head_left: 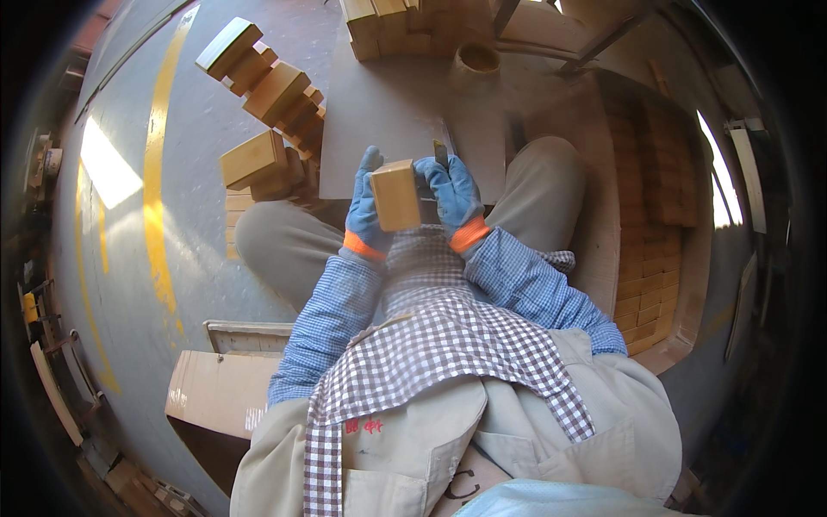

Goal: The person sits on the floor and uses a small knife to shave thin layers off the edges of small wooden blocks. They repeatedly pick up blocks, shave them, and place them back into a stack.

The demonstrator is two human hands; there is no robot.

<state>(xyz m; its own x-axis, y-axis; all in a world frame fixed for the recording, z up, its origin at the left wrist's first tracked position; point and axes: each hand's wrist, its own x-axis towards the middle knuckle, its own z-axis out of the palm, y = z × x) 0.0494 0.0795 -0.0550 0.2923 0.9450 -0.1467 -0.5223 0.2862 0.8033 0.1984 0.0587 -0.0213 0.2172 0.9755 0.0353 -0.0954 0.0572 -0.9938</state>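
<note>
A light-brown wooden block (396,196) is held up in front of my lap, its smooth end face toward me. My left hand (365,207), in a blue glove with an orange cuff, grips the block along its left side, thumb pointing up. On the other side, my right hand (453,191), gloved the same way, is closed around a small flat dark-and-yellowish piece (440,153) that sticks up between the fingers; its exact kind is too small to make out. The right fingertips are close to the block's upper right edge; whether they touch it I cannot tell.
A grey board (370,112) lies ahead, with wooden blocks (379,30) and a round brown container (476,65) on it. Stepped block stacks (276,95) stand left. At right, a cardboard box (599,189) holds rows of blocks; another carton (220,388) is lower left.
</note>
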